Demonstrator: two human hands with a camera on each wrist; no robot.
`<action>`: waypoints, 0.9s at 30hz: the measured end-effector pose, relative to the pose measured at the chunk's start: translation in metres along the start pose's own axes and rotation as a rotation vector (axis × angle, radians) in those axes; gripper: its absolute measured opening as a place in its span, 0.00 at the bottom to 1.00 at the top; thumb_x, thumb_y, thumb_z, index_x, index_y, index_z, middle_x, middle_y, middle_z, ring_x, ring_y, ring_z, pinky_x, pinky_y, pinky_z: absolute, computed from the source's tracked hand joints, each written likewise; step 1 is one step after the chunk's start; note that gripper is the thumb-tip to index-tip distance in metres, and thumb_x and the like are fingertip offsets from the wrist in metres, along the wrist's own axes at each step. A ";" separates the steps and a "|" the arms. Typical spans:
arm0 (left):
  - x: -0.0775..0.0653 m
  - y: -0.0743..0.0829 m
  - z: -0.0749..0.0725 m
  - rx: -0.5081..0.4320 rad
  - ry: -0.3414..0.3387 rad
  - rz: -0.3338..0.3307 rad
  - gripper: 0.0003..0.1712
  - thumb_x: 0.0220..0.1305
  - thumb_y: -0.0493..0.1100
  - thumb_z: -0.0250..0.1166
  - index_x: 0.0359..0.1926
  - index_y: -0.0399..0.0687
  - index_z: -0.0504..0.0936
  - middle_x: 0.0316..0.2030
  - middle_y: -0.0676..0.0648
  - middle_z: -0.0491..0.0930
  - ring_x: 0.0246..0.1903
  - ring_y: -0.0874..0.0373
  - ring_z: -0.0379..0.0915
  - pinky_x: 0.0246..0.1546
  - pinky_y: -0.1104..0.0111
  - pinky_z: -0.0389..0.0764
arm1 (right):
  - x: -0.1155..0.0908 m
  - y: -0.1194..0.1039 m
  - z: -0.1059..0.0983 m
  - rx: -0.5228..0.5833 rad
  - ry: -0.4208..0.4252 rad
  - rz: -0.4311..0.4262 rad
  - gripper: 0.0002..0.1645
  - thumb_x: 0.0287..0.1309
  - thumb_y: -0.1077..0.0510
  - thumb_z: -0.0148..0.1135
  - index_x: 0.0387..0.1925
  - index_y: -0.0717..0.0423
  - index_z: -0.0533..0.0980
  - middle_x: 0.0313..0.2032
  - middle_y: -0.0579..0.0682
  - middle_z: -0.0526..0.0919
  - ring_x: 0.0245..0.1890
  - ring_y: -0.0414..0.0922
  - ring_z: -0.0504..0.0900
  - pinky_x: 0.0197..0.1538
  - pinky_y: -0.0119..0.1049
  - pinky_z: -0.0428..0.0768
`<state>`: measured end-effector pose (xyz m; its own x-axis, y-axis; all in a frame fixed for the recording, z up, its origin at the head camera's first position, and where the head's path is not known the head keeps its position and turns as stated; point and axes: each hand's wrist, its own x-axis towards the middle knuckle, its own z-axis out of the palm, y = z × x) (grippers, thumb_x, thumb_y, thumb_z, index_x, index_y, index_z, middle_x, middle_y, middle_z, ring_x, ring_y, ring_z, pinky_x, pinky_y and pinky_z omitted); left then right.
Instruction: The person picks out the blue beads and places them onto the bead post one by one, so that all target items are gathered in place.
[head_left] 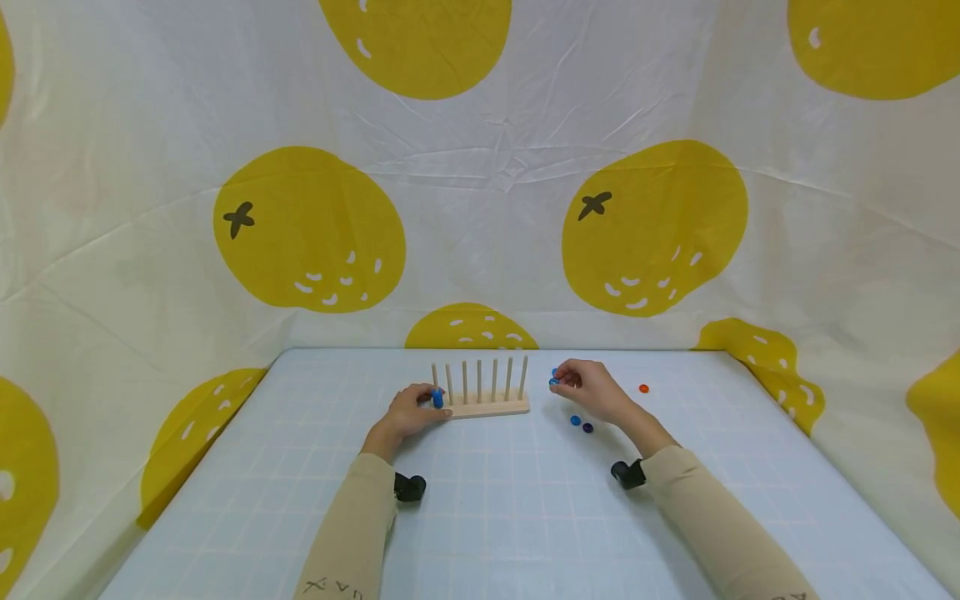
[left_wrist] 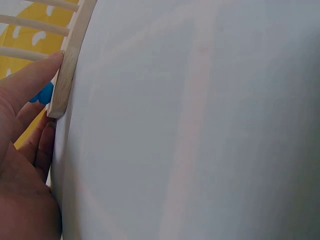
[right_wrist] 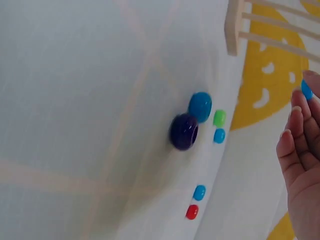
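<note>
A wooden peg rack [head_left: 487, 407] with a row of upright pegs stands on the table. My left hand [head_left: 408, 411] grips its left end, the thumb along the front of the base and fingers behind, as the left wrist view shows. Blue beads [head_left: 437, 398] are stacked on the leftmost peg; the hand partly hides them in the left wrist view [left_wrist: 45, 94]. To the right of the rack, my right hand [head_left: 592, 390] pinches a blue bead [right_wrist: 306, 89] between thumb and fingertips, raised off the table.
Below the right hand lie a blue bead [right_wrist: 200, 107] and a dark purple bead [right_wrist: 184, 132], close together. Farther off are a green bead [right_wrist: 219, 118], two more blue beads [right_wrist: 219, 135] and a red bead [right_wrist: 192, 212]. A patterned cloth [head_left: 480, 250] hangs behind the table [head_left: 495, 517].
</note>
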<state>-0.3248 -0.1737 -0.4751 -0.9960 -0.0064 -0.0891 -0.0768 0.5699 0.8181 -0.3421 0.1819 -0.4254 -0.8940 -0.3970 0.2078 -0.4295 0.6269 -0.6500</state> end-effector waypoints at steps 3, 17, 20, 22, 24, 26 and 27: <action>0.000 0.000 -0.001 0.006 0.002 0.006 0.27 0.60 0.46 0.76 0.59 0.45 0.82 0.62 0.38 0.76 0.70 0.37 0.59 0.74 0.41 0.54 | 0.002 -0.010 0.005 0.011 -0.005 -0.036 0.11 0.65 0.57 0.69 0.44 0.60 0.81 0.34 0.47 0.82 0.35 0.45 0.76 0.40 0.32 0.79; 0.003 -0.004 0.001 0.008 -0.003 0.018 0.27 0.60 0.47 0.76 0.59 0.47 0.82 0.62 0.38 0.76 0.70 0.38 0.60 0.74 0.41 0.52 | 0.015 -0.043 0.025 0.038 -0.009 -0.157 0.09 0.66 0.58 0.68 0.43 0.60 0.82 0.33 0.45 0.83 0.33 0.43 0.76 0.37 0.31 0.77; 0.004 -0.006 0.001 0.007 -0.004 0.014 0.27 0.60 0.47 0.76 0.59 0.47 0.82 0.62 0.38 0.76 0.70 0.38 0.60 0.74 0.41 0.53 | 0.018 -0.052 0.028 0.034 -0.020 -0.170 0.09 0.67 0.57 0.67 0.43 0.59 0.82 0.33 0.45 0.82 0.33 0.43 0.75 0.37 0.31 0.77; 0.005 -0.006 0.001 0.003 -0.004 0.012 0.27 0.60 0.47 0.76 0.59 0.47 0.82 0.62 0.38 0.76 0.69 0.38 0.61 0.74 0.42 0.54 | 0.020 -0.058 0.029 0.025 -0.022 -0.184 0.09 0.67 0.57 0.67 0.43 0.58 0.82 0.34 0.44 0.83 0.33 0.42 0.76 0.37 0.31 0.77; 0.005 -0.006 0.001 0.003 -0.003 0.010 0.27 0.60 0.47 0.76 0.59 0.47 0.82 0.62 0.39 0.76 0.69 0.39 0.61 0.74 0.42 0.54 | 0.023 -0.064 0.031 0.017 -0.017 -0.206 0.09 0.67 0.57 0.67 0.43 0.58 0.82 0.34 0.44 0.83 0.33 0.42 0.76 0.37 0.31 0.77; 0.005 -0.005 0.001 0.009 -0.001 0.007 0.27 0.60 0.47 0.76 0.59 0.48 0.82 0.62 0.39 0.76 0.69 0.39 0.61 0.74 0.42 0.54 | 0.026 -0.069 0.033 0.016 -0.011 -0.229 0.08 0.67 0.57 0.67 0.43 0.58 0.82 0.34 0.44 0.83 0.34 0.42 0.76 0.38 0.32 0.77; 0.005 -0.005 0.001 0.011 -0.001 0.006 0.27 0.60 0.47 0.76 0.59 0.48 0.82 0.62 0.39 0.76 0.69 0.39 0.61 0.74 0.42 0.54 | 0.028 -0.072 0.034 0.015 -0.008 -0.240 0.08 0.67 0.58 0.67 0.43 0.58 0.82 0.34 0.44 0.83 0.34 0.42 0.76 0.38 0.33 0.77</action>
<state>-0.3290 -0.1757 -0.4799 -0.9964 -0.0022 -0.0845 -0.0702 0.5786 0.8126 -0.3320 0.1031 -0.3979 -0.7653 -0.5388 0.3522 -0.6277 0.5036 -0.5936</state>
